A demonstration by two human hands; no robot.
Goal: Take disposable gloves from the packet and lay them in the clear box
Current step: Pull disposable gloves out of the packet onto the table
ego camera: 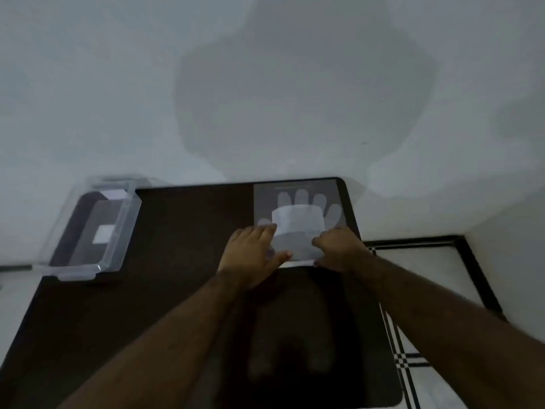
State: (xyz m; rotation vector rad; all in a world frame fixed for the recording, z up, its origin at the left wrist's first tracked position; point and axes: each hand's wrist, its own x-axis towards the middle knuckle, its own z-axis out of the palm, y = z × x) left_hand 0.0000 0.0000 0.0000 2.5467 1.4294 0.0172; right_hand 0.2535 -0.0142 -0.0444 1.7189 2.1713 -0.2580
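A pale wall (265, 69) is filling the upper half of the view, well beyond the fingers, with a broad soft shadow lying across it. Below it a dark counter (182, 261) is stretching back to the wall, carrying everything and lying directly under both hands. To the right of the right hand's fingers, a white floor (427, 276) with black tile lines is showing past the counter's edge.

The clear box (94, 228) is sitting well apart from the fingers, off to the left at the counter's far left part. It is standing open, with a small white patch showing in its bottom; the blur is keeping me from telling what that patch is.

The packet (298, 219) of disposable gloves is lying flat at the counter's far right corner, its printed glove outline reaching away beyond the fingertips and its near end lying between the two hands.

The left hand (250, 255) is resting on the packet's left side, fingers spread flat and thumb stretched across its near edge. The right hand (339, 249) is curling its fingers onto the packet's right near edge. Whether either hand is pinching the film or only pressing on it, I cannot tell.
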